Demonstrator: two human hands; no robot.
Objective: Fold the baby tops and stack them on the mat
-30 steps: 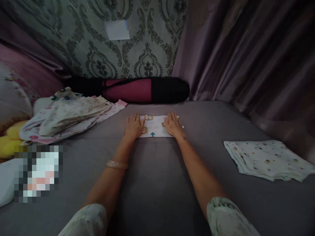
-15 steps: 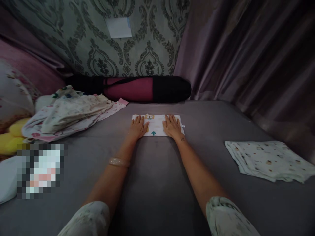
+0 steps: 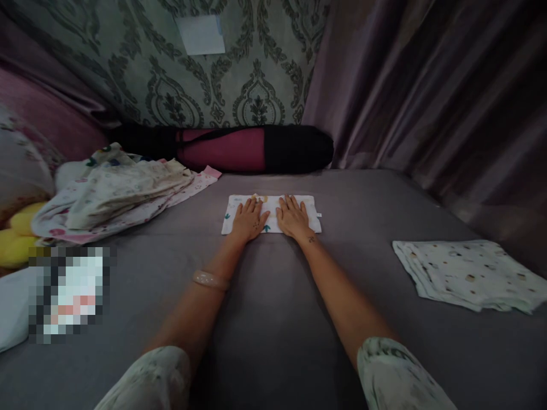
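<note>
A white cloth with small green and yellow prints lies folded into a flat rectangle on the grey bed sheet. My left hand rests palm down on its left half, fingers stretched out. On the right half, my right hand also presses flat with its fingers extended. Between the two hands a strip of the cloth shows, and a small white tag sticks out at its right edge. Neither hand grips anything.
Folded patterned fabric lies at the right. At the left are heaped printed clothes, a yellow plush thing and a blurred-out object. A long black and magenta bag lies along the wall.
Both hands have slid inward over the cloth, closer together. More of the cloth's left end shows now. The camera view has shifted slightly.
</note>
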